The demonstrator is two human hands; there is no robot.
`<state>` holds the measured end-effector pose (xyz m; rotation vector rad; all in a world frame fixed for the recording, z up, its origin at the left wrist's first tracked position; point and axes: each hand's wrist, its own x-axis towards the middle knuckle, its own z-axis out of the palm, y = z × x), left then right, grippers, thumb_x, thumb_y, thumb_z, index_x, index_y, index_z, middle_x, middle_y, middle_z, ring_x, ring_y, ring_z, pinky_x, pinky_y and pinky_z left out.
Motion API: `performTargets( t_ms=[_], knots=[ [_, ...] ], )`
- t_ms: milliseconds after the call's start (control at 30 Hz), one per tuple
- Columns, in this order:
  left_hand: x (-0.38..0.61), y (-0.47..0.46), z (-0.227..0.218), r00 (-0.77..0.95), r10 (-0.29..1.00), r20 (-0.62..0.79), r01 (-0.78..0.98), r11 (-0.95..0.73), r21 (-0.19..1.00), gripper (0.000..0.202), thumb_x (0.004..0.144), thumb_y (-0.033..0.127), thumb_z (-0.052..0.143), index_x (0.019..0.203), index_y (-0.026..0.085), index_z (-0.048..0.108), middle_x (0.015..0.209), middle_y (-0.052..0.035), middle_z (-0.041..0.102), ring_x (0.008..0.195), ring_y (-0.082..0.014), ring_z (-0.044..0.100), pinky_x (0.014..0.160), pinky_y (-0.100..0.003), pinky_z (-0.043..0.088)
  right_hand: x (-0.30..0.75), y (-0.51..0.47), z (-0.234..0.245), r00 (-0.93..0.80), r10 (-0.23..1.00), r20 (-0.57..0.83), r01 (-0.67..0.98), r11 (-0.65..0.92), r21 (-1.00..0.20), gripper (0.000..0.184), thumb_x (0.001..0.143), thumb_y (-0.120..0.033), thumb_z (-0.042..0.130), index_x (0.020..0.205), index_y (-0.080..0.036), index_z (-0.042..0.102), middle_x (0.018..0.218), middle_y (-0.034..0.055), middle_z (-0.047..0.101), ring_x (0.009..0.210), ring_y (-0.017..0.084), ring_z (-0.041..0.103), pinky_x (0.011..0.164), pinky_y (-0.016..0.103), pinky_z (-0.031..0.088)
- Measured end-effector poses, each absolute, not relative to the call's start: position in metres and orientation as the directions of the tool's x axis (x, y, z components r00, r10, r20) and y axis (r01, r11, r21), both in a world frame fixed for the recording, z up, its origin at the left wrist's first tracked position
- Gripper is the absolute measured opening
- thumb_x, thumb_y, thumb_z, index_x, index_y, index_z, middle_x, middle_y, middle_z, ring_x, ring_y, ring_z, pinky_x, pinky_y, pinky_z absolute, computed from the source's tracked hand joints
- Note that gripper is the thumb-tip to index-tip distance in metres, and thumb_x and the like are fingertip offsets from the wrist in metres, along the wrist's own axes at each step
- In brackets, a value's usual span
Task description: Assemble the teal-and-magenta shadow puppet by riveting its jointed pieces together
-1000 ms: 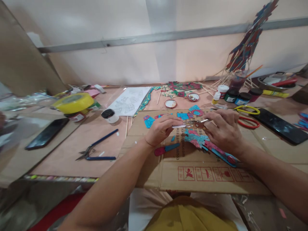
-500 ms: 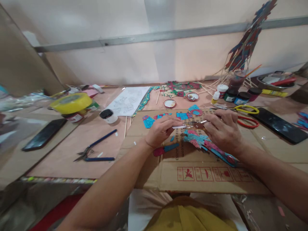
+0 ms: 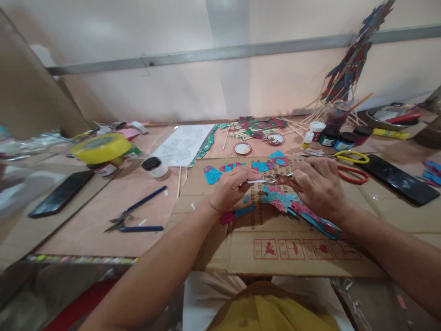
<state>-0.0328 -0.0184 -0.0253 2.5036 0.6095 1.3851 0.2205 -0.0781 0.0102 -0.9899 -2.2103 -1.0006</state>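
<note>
2 hands meet over the flattened cardboard sheet [image 3: 275, 250], and it is close work. The left hand [image 3: 231, 187] is closed, thumb and fingertips pinching a small white strip [image 3: 257, 181] that pokes out toward 3 o'clock. The right hand [image 3: 319, 186] is closed too, gripping the shiny, clear end of that same piece at its fingertips, with a teal-and-pink painted puppet figure [image 3: 296, 209] trapped under its palm and trailing off toward 5 o'clock.

How far along? By the look of it, well in but not finished. The puppet figure is already painted and cut, yet several teal and pink cut-outs [image 3: 263, 165] lie loose at 12 o'clock from the hands, and 1 pink-and-blue limb piece [image 3: 237, 214] waits at 6 o'clock of the left hand, unattached.

The white strip sits right between the 2 grips, bridging them, just above the puppet figure. Blue-handled pliers [image 3: 136, 220] rest well apart at 9 o'clock, and yellow-handled scissors [image 3: 351, 157] lie near the right hand at 1 o'clock, neither touched.
</note>
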Motion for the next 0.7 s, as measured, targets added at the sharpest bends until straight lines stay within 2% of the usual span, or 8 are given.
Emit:
performTargets(
  t_ms=[133,700],
  knots=[
    [-0.0320,-0.0188,-0.0266,0.480,0.481,0.734,0.278,-0.877,0.392,0.014,0.094,0.017,0.061,0.100,0.021,0.073,0.101,-0.0073,0.079,0.096,-0.0161,0.075,0.087,-0.028,0.059,0.2194,-0.0788,0.0099,-0.606,0.463,0.647,0.791,0.438,0.427,0.023,0.093,-0.022,0.063,0.116,-0.020,0.061,0.100,0.0064,0.071,0.100,0.027,0.054,0.083,0.039,0.033],
    [-0.0314,-0.0176,-0.0300,0.469,0.467,0.750,0.297,-0.883,0.364,0.013,0.093,0.016,0.062,0.099,0.021,0.073,0.099,-0.0055,0.078,0.095,-0.0157,0.074,0.085,-0.026,0.058,0.2187,-0.0764,0.0118,-0.602,0.485,0.634,0.792,0.459,0.401,0.015,0.095,-0.025,0.061,0.107,-0.022,0.068,0.096,0.0063,0.071,0.094,0.023,0.052,0.081,0.038,0.030]
  ],
)
